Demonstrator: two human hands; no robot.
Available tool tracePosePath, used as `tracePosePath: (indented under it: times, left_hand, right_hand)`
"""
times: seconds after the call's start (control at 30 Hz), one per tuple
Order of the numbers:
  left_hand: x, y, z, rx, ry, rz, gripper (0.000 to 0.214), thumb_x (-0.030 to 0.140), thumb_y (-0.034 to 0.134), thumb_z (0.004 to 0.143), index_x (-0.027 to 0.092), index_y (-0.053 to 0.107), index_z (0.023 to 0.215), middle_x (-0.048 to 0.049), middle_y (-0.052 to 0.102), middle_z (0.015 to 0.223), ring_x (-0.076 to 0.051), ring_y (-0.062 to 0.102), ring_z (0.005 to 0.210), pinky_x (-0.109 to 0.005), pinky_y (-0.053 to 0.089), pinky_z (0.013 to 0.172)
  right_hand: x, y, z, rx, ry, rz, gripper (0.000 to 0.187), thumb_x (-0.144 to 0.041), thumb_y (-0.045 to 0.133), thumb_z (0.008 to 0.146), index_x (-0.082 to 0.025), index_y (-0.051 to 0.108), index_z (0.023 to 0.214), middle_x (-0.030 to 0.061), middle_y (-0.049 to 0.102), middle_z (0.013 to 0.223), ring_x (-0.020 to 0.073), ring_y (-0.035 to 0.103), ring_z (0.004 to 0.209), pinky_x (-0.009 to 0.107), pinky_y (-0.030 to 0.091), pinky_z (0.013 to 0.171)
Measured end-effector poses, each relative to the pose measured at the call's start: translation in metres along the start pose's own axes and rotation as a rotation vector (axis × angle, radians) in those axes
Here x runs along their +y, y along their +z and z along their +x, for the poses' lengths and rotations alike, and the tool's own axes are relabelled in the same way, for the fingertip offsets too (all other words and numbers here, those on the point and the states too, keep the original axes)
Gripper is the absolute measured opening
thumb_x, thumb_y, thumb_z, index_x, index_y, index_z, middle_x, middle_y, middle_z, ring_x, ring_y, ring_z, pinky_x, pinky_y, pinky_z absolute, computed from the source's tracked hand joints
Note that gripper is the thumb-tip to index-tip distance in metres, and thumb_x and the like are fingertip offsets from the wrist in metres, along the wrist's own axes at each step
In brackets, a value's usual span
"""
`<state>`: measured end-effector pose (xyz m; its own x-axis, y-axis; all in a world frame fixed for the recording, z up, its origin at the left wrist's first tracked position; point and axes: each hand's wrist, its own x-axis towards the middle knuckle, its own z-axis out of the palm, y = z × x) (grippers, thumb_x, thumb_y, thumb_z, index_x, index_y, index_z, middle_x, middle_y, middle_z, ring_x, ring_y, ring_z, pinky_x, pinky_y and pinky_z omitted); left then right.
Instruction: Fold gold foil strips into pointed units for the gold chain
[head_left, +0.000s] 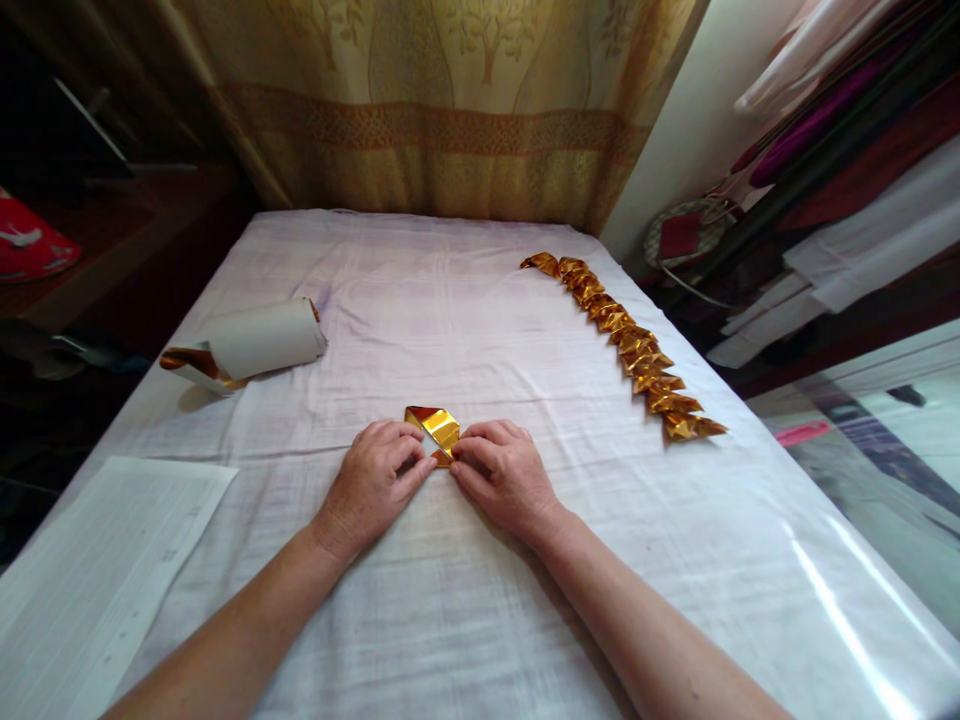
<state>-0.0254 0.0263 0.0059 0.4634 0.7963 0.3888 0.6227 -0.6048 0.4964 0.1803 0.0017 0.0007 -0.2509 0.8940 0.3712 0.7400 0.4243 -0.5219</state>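
A small sheet of shiny gold foil paper (pixel 441 428), partly folded with slanted edges, lies on the sheet-covered surface in front of me. My left hand (pixel 379 468) pinches its left and lower edge between thumb and fingers. On the other side, my right hand (pixel 506 472) has its thumb and fingertips closed on the right corner of the same paper. The fingertips of both hands almost meet at the lower edge. Some of the paper is hidden beneath the fingers.
Several folded gold foil pieces (pixel 637 355) form a slanting row at the right. A loose roll of paper (pixel 266 338), white outside and gold inside, lies at the left. Nearer me is a white printed sheet (pixel 112 570). A patterned curtain (pixel 450 120) hangs behind; clothes (pixel 877 230) hang at right.
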Motion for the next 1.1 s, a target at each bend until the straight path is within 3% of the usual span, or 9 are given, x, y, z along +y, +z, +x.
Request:
tracePosePath:
  times: [0.57, 0.8, 1.1]
  left_hand:
    - [0.001, 0.004, -0.002, -0.033, -0.065, 0.053, 0.016, 0.024, 0.066, 0.088, 0.021, 0.054, 0.079, -0.0037, 0.067, 0.096, -0.022, 0.058, 0.094, -0.038, 0.046, 0.085]
    - [0.001, 0.004, -0.001, -0.032, -0.061, 0.043, 0.016, 0.027, 0.066, 0.089, 0.021, 0.055, 0.079, -0.004, 0.067, 0.096, -0.022, 0.058, 0.095, -0.039, 0.046, 0.086]
    - [-0.003, 0.0, 0.001, -0.078, -0.028, -0.011, 0.009, 0.021, 0.063, 0.087, 0.022, 0.057, 0.08, -0.0021, 0.068, 0.095, -0.021, 0.06, 0.093, -0.038, 0.046, 0.086]
  right_hand:
    - [-0.009, 0.004, 0.001, 0.009, 0.078, -0.024, 0.006, -0.02, 0.07, 0.082, -0.024, 0.068, 0.086, 0.0021, 0.07, 0.095, 0.0214, 0.061, 0.091, 0.036, 0.039, 0.08]
    - [-0.017, 0.008, 0.003, -0.004, 0.136, -0.111, 0.013, -0.034, 0.073, 0.083, -0.023, 0.065, 0.086, 0.0043, 0.068, 0.093, 0.0237, 0.058, 0.092, 0.038, 0.038, 0.08]
    - [-0.016, 0.008, 0.003, 0.005, 0.157, -0.076, 0.005, -0.02, 0.066, 0.081, -0.024, 0.064, 0.084, 0.004, 0.068, 0.094, 0.0233, 0.057, 0.091, 0.037, 0.037, 0.079]
